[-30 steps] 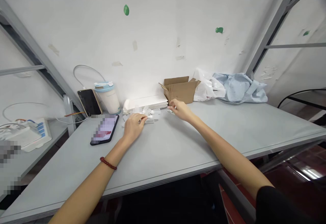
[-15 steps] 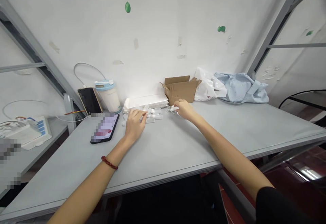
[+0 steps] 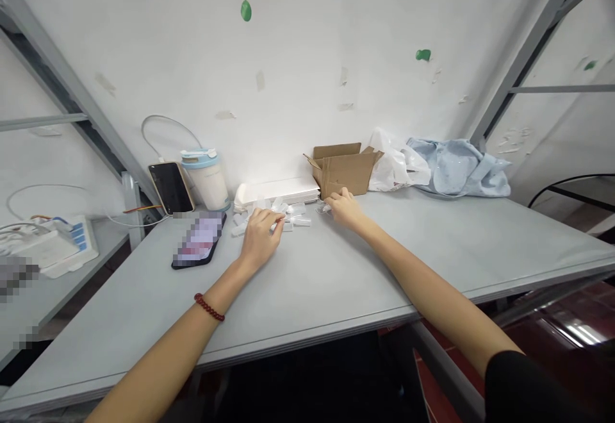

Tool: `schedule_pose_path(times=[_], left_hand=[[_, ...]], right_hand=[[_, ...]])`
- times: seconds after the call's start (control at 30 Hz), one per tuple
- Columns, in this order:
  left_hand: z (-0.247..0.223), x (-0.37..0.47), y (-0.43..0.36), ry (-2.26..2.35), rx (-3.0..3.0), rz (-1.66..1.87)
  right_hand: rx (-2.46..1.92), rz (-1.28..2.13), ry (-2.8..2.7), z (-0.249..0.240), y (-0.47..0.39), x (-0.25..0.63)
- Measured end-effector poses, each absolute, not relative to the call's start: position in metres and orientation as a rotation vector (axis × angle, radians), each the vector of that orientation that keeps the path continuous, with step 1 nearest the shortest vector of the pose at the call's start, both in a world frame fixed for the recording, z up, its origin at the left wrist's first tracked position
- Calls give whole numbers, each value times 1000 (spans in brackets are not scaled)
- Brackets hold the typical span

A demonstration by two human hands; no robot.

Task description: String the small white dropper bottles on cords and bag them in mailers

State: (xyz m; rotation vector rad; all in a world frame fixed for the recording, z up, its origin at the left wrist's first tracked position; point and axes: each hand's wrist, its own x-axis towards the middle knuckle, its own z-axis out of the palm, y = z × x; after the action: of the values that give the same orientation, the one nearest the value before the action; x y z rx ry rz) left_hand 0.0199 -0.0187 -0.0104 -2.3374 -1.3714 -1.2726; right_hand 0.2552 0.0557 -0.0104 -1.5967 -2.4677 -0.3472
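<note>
My left hand (image 3: 262,234) is over a loose pile of small clear plastic pieces (image 3: 300,222), with thumb and fingertips drawn together. Whatever those fingers pinch is too small to make out. On the right of the pile, my right hand (image 3: 344,208) rests low at the foot of an open cardboard box (image 3: 346,176). Its fingers are closed at a small whitish piece (image 3: 326,207), mostly covered by the fingertips. Behind the pile lies a stack of flat white sheets or trays (image 3: 278,192).
Left of the pile are a phone lying flat (image 3: 204,240), a phone propped upright (image 3: 172,187) and a lidded cup (image 3: 207,179). A white plastic bag (image 3: 396,163) and a light blue cloth (image 3: 456,166) sit at the back right. The wall (image 3: 298,58) borders the grey table (image 3: 307,295).
The view has shifted slightly. My right hand has lowered a little towards the tabletop, and less of the whitish piece shows. My left hand stays at the pile, fingers still drawn together.
</note>
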Motion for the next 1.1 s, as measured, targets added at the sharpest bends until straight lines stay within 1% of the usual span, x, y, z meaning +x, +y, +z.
schedule_pose_path(times=[0.13,0.27,0.4,0.53,0.73,0.93,1.0,1.1], left_hand=[[-12,21,-19,-1350,-2362,-1279],[-12,22,-20,-1334,-2372,-1279],[-9,24,-21,-1427,-2352,-1329],[-5,23,-21,-1614,-2321,-1422],[-6,24,-20,-1648,-2423,-1424],[-3,30,-27,-1653,-2494,-1407],[-1,31,-28,-1721,-2496,-1466],[-1,30,-25,-1849,-2514,-1650]], right_hand=[[-1553,-320,-2400,-6,57,258],[-1442,-181,-2213,6,50,259],[-1270,110,-2080,16,36,251],[-1123,461,-2093,21,22,241],[-986,766,-2101,21,17,236],[-922,852,-2127,19,14,232],[-909,864,-2133,20,11,230],[-883,896,-2130,20,9,227]])
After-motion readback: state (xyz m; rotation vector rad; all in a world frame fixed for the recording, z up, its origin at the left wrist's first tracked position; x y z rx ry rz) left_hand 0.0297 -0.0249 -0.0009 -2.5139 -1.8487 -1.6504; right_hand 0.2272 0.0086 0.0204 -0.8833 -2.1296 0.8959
